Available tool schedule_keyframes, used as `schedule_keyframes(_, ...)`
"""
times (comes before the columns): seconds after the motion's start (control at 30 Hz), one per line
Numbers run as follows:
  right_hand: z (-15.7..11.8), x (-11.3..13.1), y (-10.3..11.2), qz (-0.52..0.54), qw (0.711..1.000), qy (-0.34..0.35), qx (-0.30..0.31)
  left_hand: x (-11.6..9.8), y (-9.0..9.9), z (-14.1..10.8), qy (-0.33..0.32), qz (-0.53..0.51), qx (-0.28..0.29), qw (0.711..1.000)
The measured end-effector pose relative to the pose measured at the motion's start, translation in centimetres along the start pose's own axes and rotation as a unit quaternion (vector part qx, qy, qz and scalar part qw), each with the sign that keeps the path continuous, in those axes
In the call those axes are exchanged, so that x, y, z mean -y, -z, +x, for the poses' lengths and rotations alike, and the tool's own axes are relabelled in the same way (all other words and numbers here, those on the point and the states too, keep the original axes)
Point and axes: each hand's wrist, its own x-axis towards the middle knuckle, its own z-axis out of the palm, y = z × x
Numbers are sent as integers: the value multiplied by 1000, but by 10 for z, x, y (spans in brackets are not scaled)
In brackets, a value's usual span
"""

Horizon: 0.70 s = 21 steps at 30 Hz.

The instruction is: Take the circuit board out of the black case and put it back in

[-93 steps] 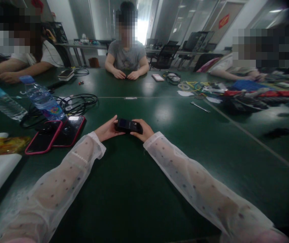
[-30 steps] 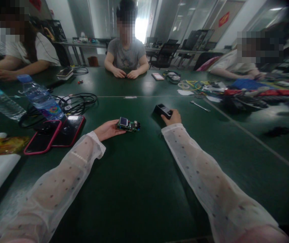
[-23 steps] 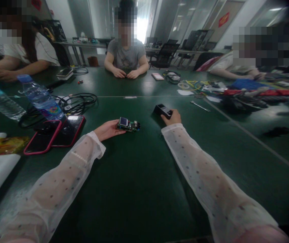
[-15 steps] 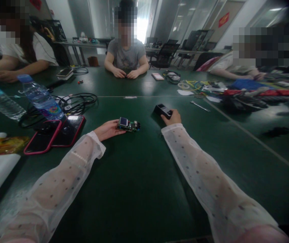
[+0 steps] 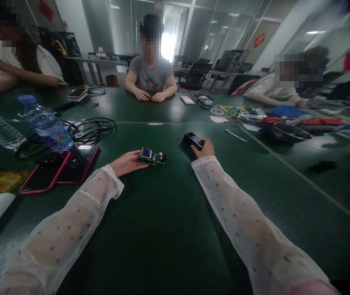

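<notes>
My left hand [image 5: 129,163] is closed around the left end of a green circuit board [image 5: 156,158] that carries a small square screen. The board is held just over the dark green table [image 5: 162,221], with its right end sticking out past my fingers. To the right, my right hand [image 5: 206,148] grips the near end of a black box-shaped device [image 5: 193,140] with a grey panel on its top. Whether that device rests on the table or is slightly raised, I cannot tell. A gap of bare table separates the two held things.
Two red-edged phones [image 5: 78,164], a water bottle [image 5: 45,123] and coiled black cables [image 5: 98,128] lie to the left. A wrench [image 5: 236,135] and a heap of cables and tools [image 5: 300,119] are on the right. A person in grey [image 5: 150,76] sits opposite; others sit at both sides.
The whole view has shifted a little, with the scene sitting slightly lower and further left. Both hands keep the same hold on the circuit board and the black device.
</notes>
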Motion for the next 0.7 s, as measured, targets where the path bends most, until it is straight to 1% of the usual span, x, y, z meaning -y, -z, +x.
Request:
schedule_keyframes(0.13, 0, -1, 0, -5, 1000, -5, 8, 0, 2, 0, -2, -3, 3, 1000)
schedule_keyframes(0.23, 1, -2, -1, -5, 1000, -8, 18, 1, 5, 1, -3, -1, 15, 1000)
schedule_keyframes(0.3, 2, -2, -1, 0, 1000, 0, 10, 2, 7, 2, -5, 1, 22, 1000)
schedule_keyframes(0.5, -1, 3, -2, -3, 1000, 10, -28, 2, 10, 3, -4, 8, 16, 1000)
schedule_keyframes(0.7, -1, 0, -5, -12, 999, 33, -36, 2, 8, 3, -6, -1, 11, 1000)
